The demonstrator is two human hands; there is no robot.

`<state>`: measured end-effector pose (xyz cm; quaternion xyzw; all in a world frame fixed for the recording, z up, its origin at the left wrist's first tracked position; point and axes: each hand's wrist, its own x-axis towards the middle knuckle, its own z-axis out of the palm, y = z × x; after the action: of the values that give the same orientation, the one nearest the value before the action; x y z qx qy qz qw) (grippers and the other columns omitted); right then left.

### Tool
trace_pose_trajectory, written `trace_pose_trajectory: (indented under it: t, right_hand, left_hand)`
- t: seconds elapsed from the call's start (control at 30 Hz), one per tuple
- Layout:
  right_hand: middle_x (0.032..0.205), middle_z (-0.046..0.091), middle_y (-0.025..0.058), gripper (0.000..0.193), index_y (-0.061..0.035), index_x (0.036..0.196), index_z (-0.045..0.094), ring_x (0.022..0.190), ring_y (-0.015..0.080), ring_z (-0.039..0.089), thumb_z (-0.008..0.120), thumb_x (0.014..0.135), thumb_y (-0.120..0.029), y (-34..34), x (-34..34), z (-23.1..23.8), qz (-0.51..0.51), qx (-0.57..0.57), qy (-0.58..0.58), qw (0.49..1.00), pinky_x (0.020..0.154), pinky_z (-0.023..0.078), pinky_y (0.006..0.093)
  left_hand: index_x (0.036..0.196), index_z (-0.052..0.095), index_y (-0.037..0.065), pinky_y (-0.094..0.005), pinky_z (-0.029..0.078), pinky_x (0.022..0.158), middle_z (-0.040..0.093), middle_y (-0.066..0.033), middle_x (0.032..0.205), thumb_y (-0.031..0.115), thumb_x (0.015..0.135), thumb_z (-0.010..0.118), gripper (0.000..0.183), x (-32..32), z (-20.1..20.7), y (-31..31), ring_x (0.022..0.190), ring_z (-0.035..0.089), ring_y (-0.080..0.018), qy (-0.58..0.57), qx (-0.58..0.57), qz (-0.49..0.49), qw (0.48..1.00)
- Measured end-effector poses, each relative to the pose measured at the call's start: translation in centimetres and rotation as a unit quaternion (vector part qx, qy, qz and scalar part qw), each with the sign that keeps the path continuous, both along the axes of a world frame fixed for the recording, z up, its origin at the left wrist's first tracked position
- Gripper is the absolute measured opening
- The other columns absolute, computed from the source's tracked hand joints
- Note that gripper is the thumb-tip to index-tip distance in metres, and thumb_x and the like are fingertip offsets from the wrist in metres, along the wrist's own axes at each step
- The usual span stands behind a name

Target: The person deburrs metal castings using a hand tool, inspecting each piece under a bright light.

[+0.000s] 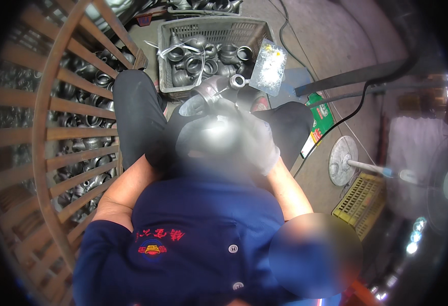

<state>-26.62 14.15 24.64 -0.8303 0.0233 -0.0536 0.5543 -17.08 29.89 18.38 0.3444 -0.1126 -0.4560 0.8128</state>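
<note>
A grey metal pipe fitting (207,97) with a wide open end and a small round side port is between my knees, in front of my body. My right hand (263,145), in a pale glove, is close beside it on the right. A blur covers the fingers of that hand, so their grip does not show. My left forearm reaches in from the left toward a dark shape (158,153) near my thigh, likely my left hand. Blur and shadow hide its fingers. A bright blurred patch lies between both hands, just nearer than the fitting.
Ahead, a grey plastic crate (214,23) holds several metal fittings. A flat pale plate (268,68) leans by its right corner. A rusty barred cage (40,127) with more fittings stands left. To the right are a green packet (320,116), a cable, a round disc (342,160) and a yellow crate (357,204).
</note>
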Motion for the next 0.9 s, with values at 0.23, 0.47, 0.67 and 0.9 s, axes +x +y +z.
trace_pose_trajectory:
  t: [0.23, 0.47, 0.67, 0.9]
  right_hand:
    - [0.119, 0.065, 0.0147, 0.038, 0.0029, 0.128, 0.057, 0.109, 0.0135, 0.061, 0.058, 0.089, 0.0, -1.4, -0.2, 0.8, -0.214, 0.104, -0.003, 0.971, 0.095, 0.047, 0.0267]
    - [0.125, 0.063, 0.0142, 0.046, -0.0004, 0.13, 0.057, 0.111, 0.0163, 0.061, 0.069, 0.086, -0.01, -3.2, 3.3, 1.2, -0.07, -0.092, -0.055, 0.992, 0.095, 0.048, 0.0285]
    - [0.106, 0.068, 0.0097, 0.031, -0.0014, 0.115, 0.066, 0.099, 0.0144, 0.063, 0.07, 0.085, -0.01, -3.5, 3.6, -0.8, -0.141, 0.034, -0.027, 0.989, 0.088, 0.049, 0.0278]
    - [0.102, 0.068, 0.0073, 0.029, 0.0018, 0.112, 0.066, 0.095, 0.0102, 0.062, 0.069, 0.088, -0.013, -3.0, 4.1, -1.0, -0.166, 0.161, -0.063, 0.971, 0.084, 0.05, 0.0244]
  left_hand:
    - [0.143, 0.036, -0.001, -0.0305, 0.048, 0.095, 0.053, -0.0116, 0.134, -0.001, 0.085, 0.06, 0.062, 0.3, 1.1, 0.2, 0.117, 0.056, -0.0178, -0.048, 0.014, 0.009, 0.999]
    - [0.14, 0.041, -0.001, -0.0277, 0.045, 0.094, 0.057, -0.0087, 0.128, 0.004, 0.087, 0.062, 0.057, -0.1, 2.0, -0.2, 0.114, 0.056, -0.0158, -0.054, 0.0, -0.065, 0.996]
    - [0.126, 0.055, -0.002, -0.0328, 0.044, 0.098, 0.06, -0.0103, 0.123, 0.011, 0.087, 0.066, 0.043, 0.0, 2.6, 1.5, 0.114, 0.057, -0.0188, -0.304, 0.176, 0.073, 0.934]
    - [0.109, 0.069, 0.005, -0.0543, 0.035, 0.108, 0.063, -0.0103, 0.121, 0.019, 0.078, 0.071, 0.034, -0.9, 2.3, 0.0, 0.125, 0.05, -0.0331, -0.836, 0.237, 0.209, 0.448]
